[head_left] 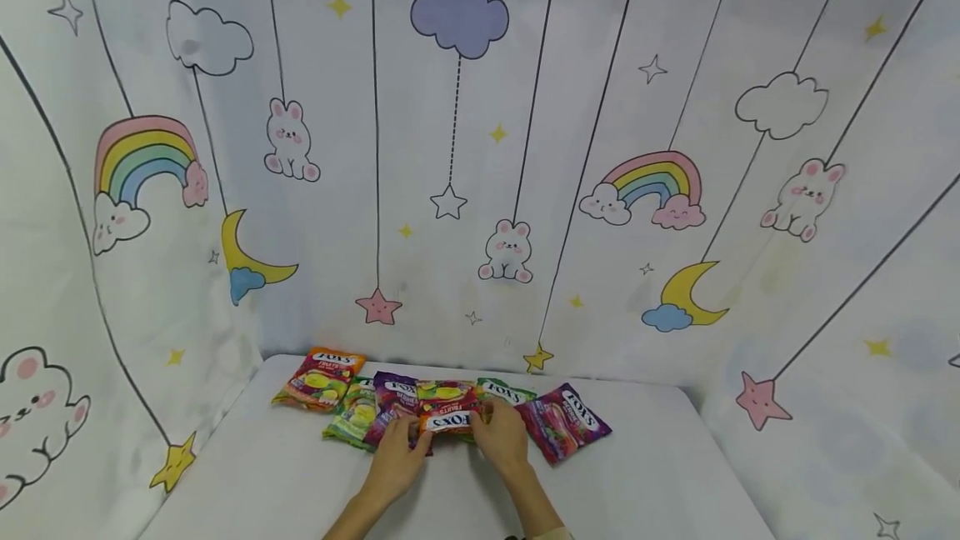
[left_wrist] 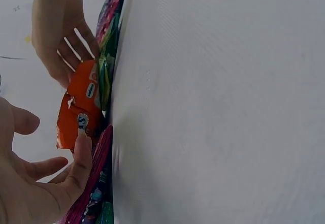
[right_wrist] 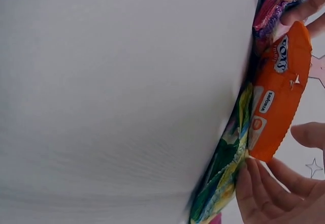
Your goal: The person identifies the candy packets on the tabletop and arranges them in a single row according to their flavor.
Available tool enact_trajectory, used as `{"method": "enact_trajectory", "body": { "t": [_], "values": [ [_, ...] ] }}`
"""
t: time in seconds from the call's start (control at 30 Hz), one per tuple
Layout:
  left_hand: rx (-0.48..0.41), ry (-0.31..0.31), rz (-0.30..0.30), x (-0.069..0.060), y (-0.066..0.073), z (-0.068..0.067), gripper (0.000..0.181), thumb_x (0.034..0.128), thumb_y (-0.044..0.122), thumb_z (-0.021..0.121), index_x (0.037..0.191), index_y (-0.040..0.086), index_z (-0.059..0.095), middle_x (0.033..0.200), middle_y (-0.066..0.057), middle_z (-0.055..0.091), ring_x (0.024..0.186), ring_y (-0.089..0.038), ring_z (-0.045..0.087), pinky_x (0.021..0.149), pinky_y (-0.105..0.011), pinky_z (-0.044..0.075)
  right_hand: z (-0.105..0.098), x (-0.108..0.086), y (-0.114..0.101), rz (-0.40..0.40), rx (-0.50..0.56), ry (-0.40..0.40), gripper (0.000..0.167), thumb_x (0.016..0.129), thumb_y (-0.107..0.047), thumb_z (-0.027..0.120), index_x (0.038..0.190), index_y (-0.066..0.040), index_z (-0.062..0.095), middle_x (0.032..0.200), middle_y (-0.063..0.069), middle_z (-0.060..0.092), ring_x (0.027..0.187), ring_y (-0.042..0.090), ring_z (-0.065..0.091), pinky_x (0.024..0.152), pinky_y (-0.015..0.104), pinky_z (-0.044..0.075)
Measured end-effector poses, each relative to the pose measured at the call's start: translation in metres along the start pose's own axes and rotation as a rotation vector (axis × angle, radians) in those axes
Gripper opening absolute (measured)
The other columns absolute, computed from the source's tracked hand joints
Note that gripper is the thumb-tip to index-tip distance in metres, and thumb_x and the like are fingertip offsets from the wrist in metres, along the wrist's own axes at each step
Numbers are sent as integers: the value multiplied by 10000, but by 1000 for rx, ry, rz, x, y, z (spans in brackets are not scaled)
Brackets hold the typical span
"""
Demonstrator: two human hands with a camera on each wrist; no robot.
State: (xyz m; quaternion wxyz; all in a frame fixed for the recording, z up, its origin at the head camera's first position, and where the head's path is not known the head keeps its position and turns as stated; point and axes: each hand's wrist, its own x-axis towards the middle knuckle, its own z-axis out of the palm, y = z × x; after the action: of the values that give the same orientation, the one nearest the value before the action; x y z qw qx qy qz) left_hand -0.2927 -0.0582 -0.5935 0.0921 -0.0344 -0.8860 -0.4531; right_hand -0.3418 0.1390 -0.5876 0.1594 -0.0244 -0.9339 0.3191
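Observation:
An orange Fox's Fruits candy bag (head_left: 447,422) lies between the two hands on top of neighbouring bags, its printed name upside down in the head view. My left hand (head_left: 395,458) is at its left end. In the left wrist view, a fingertip (left_wrist: 83,141) touches the orange bag (left_wrist: 78,107), with the thumb apart from it. My right hand (head_left: 501,438) is at the other end. Its fingers (right_wrist: 254,183) touch the bag's lower edge in the right wrist view, and the thumb stands away from the orange wrapper (right_wrist: 279,97).
A purple Berries bag (head_left: 393,398) and a green bag (head_left: 352,415) overlap on the left, beside another orange bag (head_left: 321,379). Another green bag (head_left: 507,391) and purple bag (head_left: 566,422) lie on the right. The white table (head_left: 637,490) meets a patterned cloth wall (head_left: 442,315) behind.

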Motion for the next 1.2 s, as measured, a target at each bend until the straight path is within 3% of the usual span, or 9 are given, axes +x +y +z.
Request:
{"method": "enact_trajectory", "body": {
  "t": [0.37,0.67,0.83,0.97,1.07,1.2],
  "values": [
    [-26,-41,-36,6,-2,0,501,1045,296,620,1365,-85,558,930,-35,601,790,-148,543,693,-340,457,1,10,-3,-14,-16,-37,364,904,-325,795,1159,-69,745,970,40,722,888,198,676,800,434,563],
    [-112,-56,-68,9,1,7,543,1048,251,590,1381,-166,492,831,-73,665,432,-151,561,423,-334,461,4,20,-3,-21,-37,-52,364,918,-344,776,1128,-48,750,929,37,705,844,186,651,766,423,556],
    [-64,-6,-67,11,2,9,416,1046,198,573,1287,-141,577,823,-83,671,457,-148,553,440,-333,460,6,27,0,-56,-24,-64,349,920,-318,766,1105,-23,745,863,25,664,769,165,589,697,403,514],
    [-17,37,-48,14,4,10,319,1035,173,577,1172,-105,651,757,-42,640,576,-153,562,535,-362,470,8,32,2,-70,-67,-72,301,916,-330,756,1026,-50,750,861,28,680,762,170,603,693,397,518],
    [-14,48,-54,14,4,11,294,1032,171,577,1127,-90,675,746,-21,632,650,-154,564,597,-372,478,8,35,2,-59,-87,-74,272,910,-347,763,962,-80,748,867,28,706,775,180,634,714,412,538],
    [-49,40,-71,15,2,12,279,1043,163,550,1083,-75,689,692,-1,629,587,-142,564,554,-341,467,9,38,1,-34,-74,-93,255,915,-347,770,936,-94,758,854,19,719,785,194,653,742,438,544]
  ]
}}
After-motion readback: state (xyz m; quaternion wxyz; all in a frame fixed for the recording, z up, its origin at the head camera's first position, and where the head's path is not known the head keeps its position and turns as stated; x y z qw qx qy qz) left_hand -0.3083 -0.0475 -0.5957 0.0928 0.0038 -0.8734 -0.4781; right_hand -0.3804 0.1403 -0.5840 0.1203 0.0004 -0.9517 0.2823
